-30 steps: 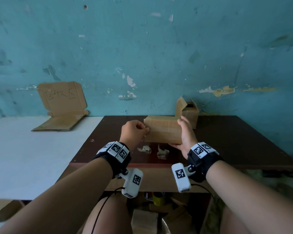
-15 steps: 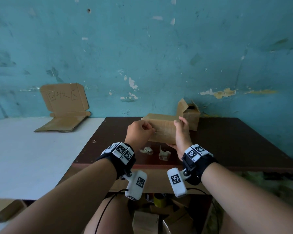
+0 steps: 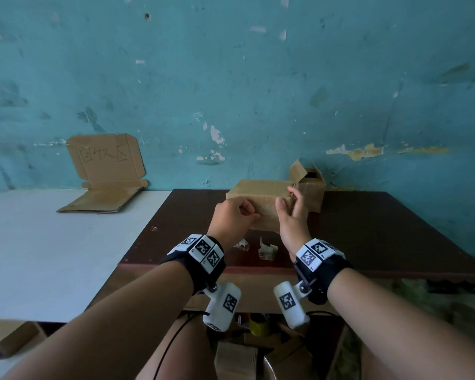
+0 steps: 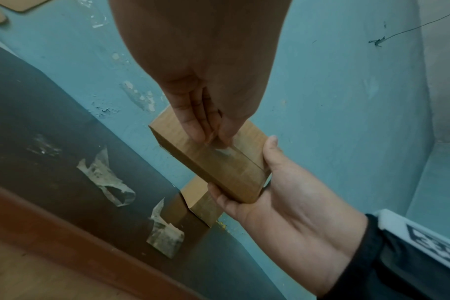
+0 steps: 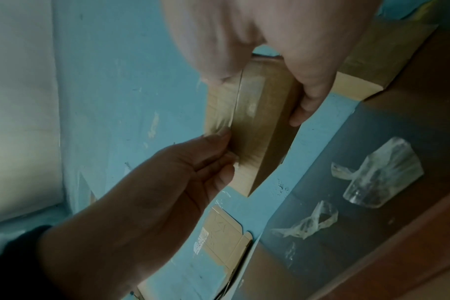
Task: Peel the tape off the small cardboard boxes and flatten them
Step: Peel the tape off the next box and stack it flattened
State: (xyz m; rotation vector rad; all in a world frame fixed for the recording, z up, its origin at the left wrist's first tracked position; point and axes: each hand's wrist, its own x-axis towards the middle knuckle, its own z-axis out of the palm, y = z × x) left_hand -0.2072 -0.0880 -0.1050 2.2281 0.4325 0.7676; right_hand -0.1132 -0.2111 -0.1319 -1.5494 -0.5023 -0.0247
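Peeling: left hand [image 3: 232,219] is pinching tape [image 4: 222,151] at the seam of the box [image 3: 261,197], now lifted higher off the table [image 3: 368,229] than a second ago.
Holding: right hand [image 3: 292,218] is clasping the box's right end, thumb in front, fingers behind; it is sitting closer to the left hand than before.
Meaning: the tape edge is probably only starting to lift; blur is hiding how far.
Boxes: one in hand, one open [image 3: 311,187] at the wall behind it.
Tape scraps: two [image 3: 268,246] are lying on the table under the hands.
Flattened card: two pieces [image 3: 104,176] are resting on the white top [image 3: 52,256].
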